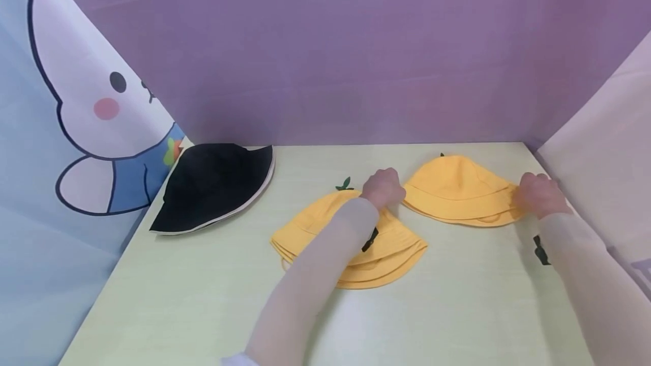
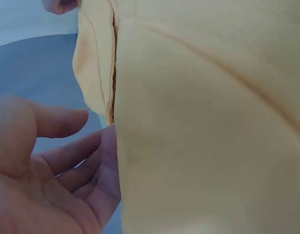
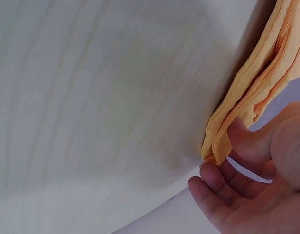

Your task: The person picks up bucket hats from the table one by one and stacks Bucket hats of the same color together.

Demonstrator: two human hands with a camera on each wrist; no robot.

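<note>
In the head view, a folded yellow bucket hat [image 1: 455, 185] lies at the back right of the table. My right hand [image 1: 541, 194] is at its right end; the right wrist view shows thumb and fingers pinching the layered brim [image 3: 252, 97]. My left hand [image 1: 383, 188] is by the hat's left end. In the left wrist view, its thumb and fingers stand apart beside the brim corner [image 2: 96, 78]. Below my left forearm lies another yellow bucket hat [image 1: 315, 219] with layered brim edges and a green leaf tab [image 1: 344, 184]; the forearm partly hides it.
A black bucket hat [image 1: 213, 188] with a pale brim edge lies at the table's back left. The pale table [image 1: 168, 298] is bordered by a purple cloth [image 1: 325, 55] behind, a cartoon-printed cloth [image 1: 30, 185] at left and a pale cloth [image 1: 605, 151] at right.
</note>
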